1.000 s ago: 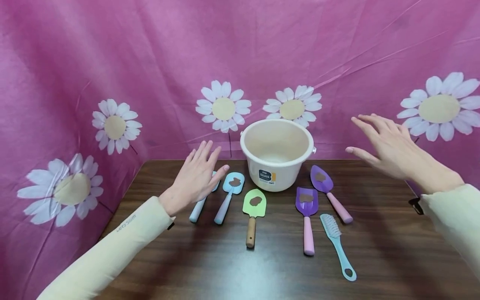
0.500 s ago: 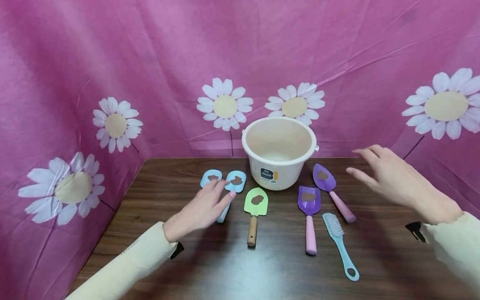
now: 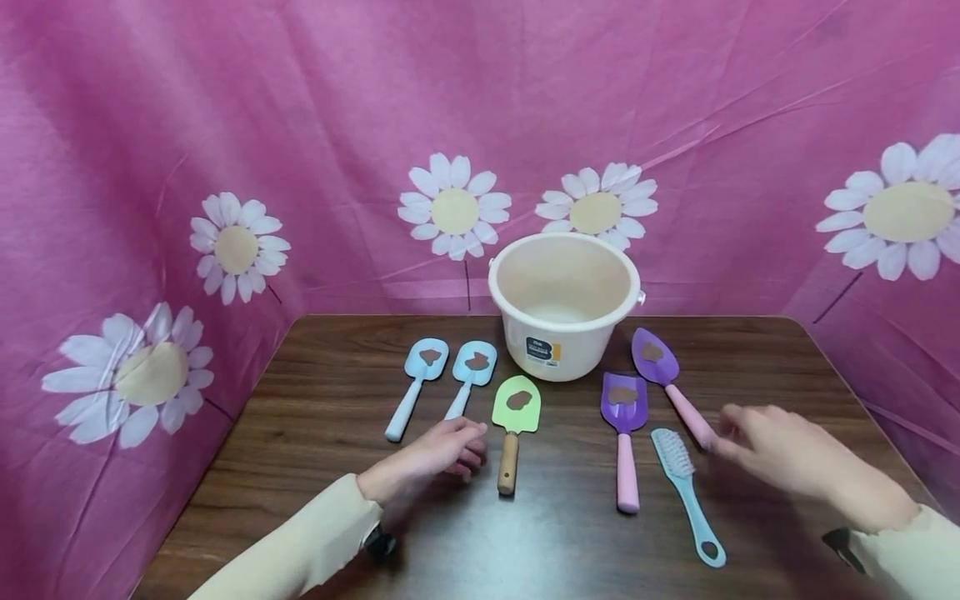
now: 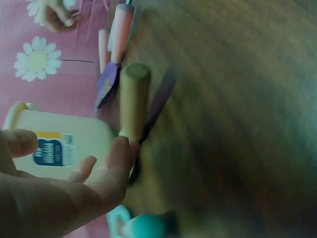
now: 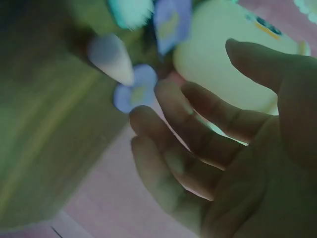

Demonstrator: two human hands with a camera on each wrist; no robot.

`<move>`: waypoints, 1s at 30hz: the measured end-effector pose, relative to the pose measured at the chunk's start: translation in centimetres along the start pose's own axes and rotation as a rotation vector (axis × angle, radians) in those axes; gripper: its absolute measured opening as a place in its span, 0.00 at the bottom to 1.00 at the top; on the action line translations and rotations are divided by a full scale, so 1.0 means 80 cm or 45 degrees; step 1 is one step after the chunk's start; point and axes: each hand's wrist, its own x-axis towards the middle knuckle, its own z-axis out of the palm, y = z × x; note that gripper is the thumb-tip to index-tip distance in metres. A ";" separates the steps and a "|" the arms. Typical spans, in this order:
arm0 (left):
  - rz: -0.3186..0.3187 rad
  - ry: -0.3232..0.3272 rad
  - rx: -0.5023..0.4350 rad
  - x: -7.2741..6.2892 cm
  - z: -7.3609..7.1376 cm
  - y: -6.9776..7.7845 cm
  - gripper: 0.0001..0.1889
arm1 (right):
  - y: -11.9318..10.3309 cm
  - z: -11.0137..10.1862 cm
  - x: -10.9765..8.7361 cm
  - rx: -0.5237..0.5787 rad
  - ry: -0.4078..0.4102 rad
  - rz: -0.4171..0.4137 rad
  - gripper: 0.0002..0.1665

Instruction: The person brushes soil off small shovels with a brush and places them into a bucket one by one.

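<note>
My left hand (image 3: 438, 452) hovers with loosely bent fingers between a blue trowel (image 3: 474, 365) and a green trowel (image 3: 517, 404) with a wooden handle. The left wrist view puts its fingertips close to that wooden handle (image 4: 133, 101); contact is unclear. My right hand (image 3: 787, 454) is at the pink handle end of a pointed purple trowel (image 3: 655, 357). In the right wrist view its half-bent fingers (image 5: 153, 173) surround nothing. A square purple trowel (image 3: 624, 408) and a light-blue brush (image 3: 690, 496) lie left of it. Each trowel blade bears a brown patch.
A cream bucket (image 3: 562, 333) stands upright at the back of the wooden table (image 3: 300, 467). Another blue trowel (image 3: 420, 367) lies leftmost. Behind the table hangs a pink cloth (image 3: 337, 125) with daisies.
Both hands have come down toward the tabletop. The left moved right and nearer, off the blue trowels toward the wooden handle; the right lowered to the pink handle. The tools lie as before.
</note>
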 end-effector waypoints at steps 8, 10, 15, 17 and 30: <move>-0.171 -0.110 -0.227 0.020 0.015 -0.018 0.28 | 0.006 0.046 -0.019 0.108 -0.201 0.078 0.22; -0.187 -0.155 -0.261 0.024 0.020 -0.022 0.28 | 0.006 0.055 -0.022 0.123 -0.229 0.081 0.24; -0.195 -0.214 -0.330 0.033 0.029 -0.029 0.19 | 0.002 0.071 -0.025 0.145 -0.267 0.096 0.26; -0.195 -0.228 -0.349 0.037 0.032 -0.031 0.17 | 0.000 0.075 -0.026 0.139 -0.273 0.114 0.26; -0.204 -0.204 -0.334 0.048 0.036 -0.031 0.12 | -0.006 0.089 -0.025 0.161 -0.347 0.147 0.22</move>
